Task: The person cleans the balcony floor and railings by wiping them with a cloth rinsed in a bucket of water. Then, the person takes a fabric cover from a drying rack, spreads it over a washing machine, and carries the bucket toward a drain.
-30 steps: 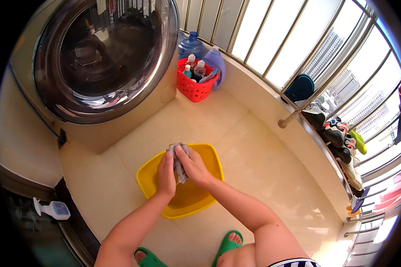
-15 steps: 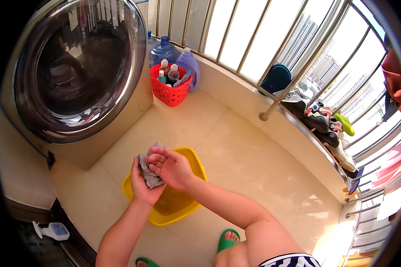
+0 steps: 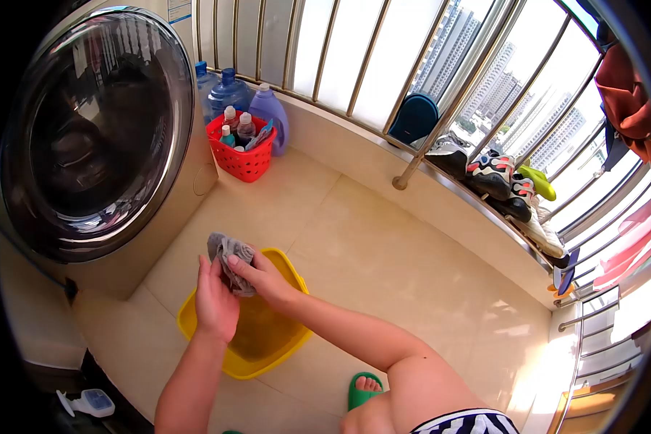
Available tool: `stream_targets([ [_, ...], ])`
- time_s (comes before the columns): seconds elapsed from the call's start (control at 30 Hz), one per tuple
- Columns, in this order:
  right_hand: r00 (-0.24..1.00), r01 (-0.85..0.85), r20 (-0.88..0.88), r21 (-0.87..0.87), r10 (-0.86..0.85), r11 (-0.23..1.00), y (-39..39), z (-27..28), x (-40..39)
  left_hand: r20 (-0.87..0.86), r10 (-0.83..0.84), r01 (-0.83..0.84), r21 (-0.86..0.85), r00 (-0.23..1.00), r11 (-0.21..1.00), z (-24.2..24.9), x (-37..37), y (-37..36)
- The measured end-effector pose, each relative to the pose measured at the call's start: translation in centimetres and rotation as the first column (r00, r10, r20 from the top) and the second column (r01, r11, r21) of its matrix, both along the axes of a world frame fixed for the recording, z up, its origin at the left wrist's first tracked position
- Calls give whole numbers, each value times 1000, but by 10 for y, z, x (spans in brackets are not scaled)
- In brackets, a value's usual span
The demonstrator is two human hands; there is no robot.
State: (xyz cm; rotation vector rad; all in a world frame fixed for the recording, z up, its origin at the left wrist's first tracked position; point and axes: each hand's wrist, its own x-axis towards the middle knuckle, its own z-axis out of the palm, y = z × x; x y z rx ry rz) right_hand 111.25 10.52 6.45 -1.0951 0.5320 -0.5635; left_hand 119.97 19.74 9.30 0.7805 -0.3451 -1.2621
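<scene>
A crumpled grey cloth [image 3: 231, 262] is held above the yellow basin [image 3: 294, 347], which stands on the tiled floor with water in it. My right hand [image 3: 267, 278] grips the cloth from the right, its thumb pressed over the front. On the cloth's left side is my left hand [image 3: 217, 304], palm up, its fingers extended and lying against the cloth. The far rim of the basin is partly hidden by my hands.
A front-loading washing machine [image 3: 98, 137] stands at the left. Beyond it are a red basket [image 3: 244, 163] of bottles and a purple jug [image 3: 271, 119]. Shoes [image 3: 492, 173] line the railing ledge. A green slipper [image 3: 362, 394] is below.
My right hand has closed on the cloth, its thumb now over it, where its fingers were spread beside it. The view has shifted, with the surroundings lower and further left.
</scene>
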Motion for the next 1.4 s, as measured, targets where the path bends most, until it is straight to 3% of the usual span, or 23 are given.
stream_targets([
  [0.03, 995, 14, -97, -184, -32, 983, -4, 0, -5, 1, -14, 14, 1, 1000, 1000, -2, -1, -4],
  [0.07, 994, 27, -96, -182, -45, 983, -11, 0, -9, 156, -6, -2, 50, 988, 999, -4, 1, -7],
  [0.13, 997, 71, -29, 71, -69, 995, -23, 6, -12, 436, -17, -24, 88, 900, 996, -3, 17, -7],
  [0.17, 997, 80, -29, 71, -78, 994, -28, 8, -18, 436, -25, -16, 88, 899, 996, -8, 25, -9],
  [0.23, 988, 68, 105, 356, -112, 932, -45, 18, -44, 774, -76, -73, 155, 629, 985, -20, 33, -24],
  [0.27, 978, 105, 130, 382, -166, 918, -47, 20, -54, 776, -84, -60, 155, 625, 986, -24, 39, -25],
  [0.3, 975, 117, 133, 382, -179, 917, -50, 20, -67, 941, -181, -74, 210, 287, 975, -29, 44, -24],
  [0.33, 963, 101, 178, 453, -201, 886, -50, 17, -81, 959, -268, -119, 257, -92, 959, -34, 47, -20],
  [0.37, 949, 81, 221, 521, -225, 850, -52, 12, -96, 957, -274, -118, 262, -97, 958, -38, 47, -18],
  [0.43, 925, 146, 220, 547, -310, 824, -57, -2, -123, 904, -257, -146, 219, -343, 965, -45, 46, -19],
  [0.63, 844, 360, 144, 562, -516, 745, -100, -45, -173, 840, -350, -184, 299, -415, 936, -60, 65, -32],
  [0.7, 872, 457, 4, 349, -489, 818, -124, -46, -182, 795, -417, -216, 356, -442, 909, -52, 68, -36],
  [0.77, 847, 520, -59, 295, -528, 802, -149, -38, -180, 744, -482, -253, 411, -462, 876, -53, 72, -38],
  [0.83, 787, 613, -109, 36, -607, 789, -178, -34, -179, 792, -537, -373, 423, -292, 826, -61, 83, -31],
  [0.87, 761, 630, -126, -93, -636, 771, -194, -35, -180, 788, -544, -378, 428, -289, 821, -63, 91, -23],
  [0.9, 733, 633, -138, -221, -666, 742, -209, -35, -181, 774, -526, -415, 374, -354, 830, -64, 101, -13],
  [0.97, 569, 692, -69, -498, -820, 522, -233, -20, -177, 754, -507, -450, 314, -418, 836, -61, 116, 0],
  [1.03, 427, 718, 80, -636, -901, 284, -267, -10, -169, 796, -541, -504, 362, -270, 784, -54, 124, 11],
  [1.13, 383, 725, 83, -644, -920, 244, -300, 17, -166, 794, -538, -527, 340, -282, 779, -54, 126, 17],
  [1.2, 152, 380, 40, -925, -988, 21, -318, 26, -161, 784, -565, -582, 340, -258, 738, -59, 135, 22],
  [1.23, 165, 380, 37, -925, -986, 29, -324, 25, -157, 776, -585, -628, 337, -236, 701, -61, 138, 24],
  [1.3, 140, -16, 58, -998, -988, -61, -336, 20, -151, 772, -590, -636, 336, -236, 694, -57, 138, 30],
  [1.4, 102, -199, 112, -971, -988, -131, -361, 0, -142, 731, -618, -629, 343, -288, 698, -63, 144, 37],
])
